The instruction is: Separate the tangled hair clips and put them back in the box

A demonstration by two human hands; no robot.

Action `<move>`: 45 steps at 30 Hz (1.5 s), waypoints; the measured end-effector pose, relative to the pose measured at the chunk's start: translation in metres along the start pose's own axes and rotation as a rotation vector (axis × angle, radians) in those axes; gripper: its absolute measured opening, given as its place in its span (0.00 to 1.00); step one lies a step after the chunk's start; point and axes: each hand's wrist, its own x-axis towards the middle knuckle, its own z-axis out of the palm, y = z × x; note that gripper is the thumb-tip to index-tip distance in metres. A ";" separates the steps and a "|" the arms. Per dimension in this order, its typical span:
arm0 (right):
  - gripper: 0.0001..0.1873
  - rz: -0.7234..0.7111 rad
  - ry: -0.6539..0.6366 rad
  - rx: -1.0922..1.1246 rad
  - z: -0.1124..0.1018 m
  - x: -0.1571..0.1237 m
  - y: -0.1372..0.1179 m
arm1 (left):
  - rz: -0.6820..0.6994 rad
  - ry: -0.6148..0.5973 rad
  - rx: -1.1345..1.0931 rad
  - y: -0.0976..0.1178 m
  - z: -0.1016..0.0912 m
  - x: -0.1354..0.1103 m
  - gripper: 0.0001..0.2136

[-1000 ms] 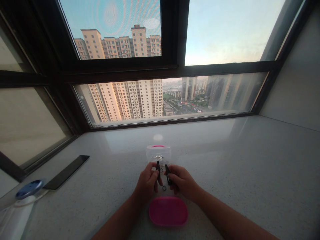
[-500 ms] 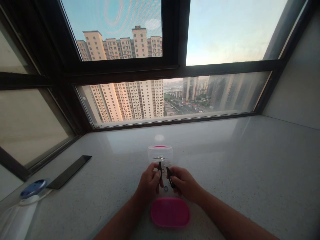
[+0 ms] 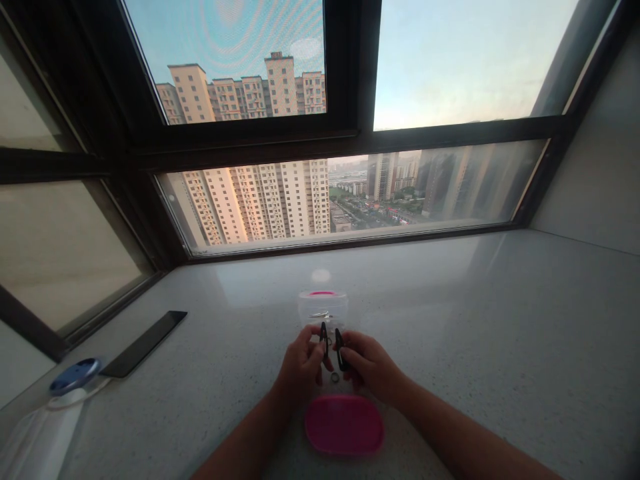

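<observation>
Between the thumb and fingers of my left hand (image 3: 300,367) is a black snap hair clip (image 3: 324,341), its pointed end up. My right hand (image 3: 373,365) pinches a second black hair clip (image 3: 341,351), also nearly upright. A narrow gap separates the two clips. Just behind them stands a clear plastic box (image 3: 323,303) with a pink mark at its far side. Thin silvery pieces (image 3: 319,315) show in it, too small to name. On the counter below my fingers lies a small metallic ring (image 3: 335,377). Nearer to me, between my forearms, is a pink oval lid (image 3: 345,425).
The pale speckled counter (image 3: 475,333) runs up to a dark window frame (image 3: 360,237). On the left lie a flat dark phone-like slab (image 3: 145,345) and a round blue-topped object (image 3: 75,377) on a white base with a cable.
The clip in my right hand has swung more upright and come closer to the left one. Both hands still hold their clips. The whole view has shifted slightly.
</observation>
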 end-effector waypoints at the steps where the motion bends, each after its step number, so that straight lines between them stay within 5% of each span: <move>1: 0.11 -0.003 0.001 0.008 0.000 0.000 0.000 | 0.001 -0.001 0.000 0.000 0.000 0.000 0.10; 45: 0.12 -0.037 -0.065 0.003 0.002 0.001 0.006 | -0.002 -0.065 -0.043 0.002 0.002 -0.004 0.10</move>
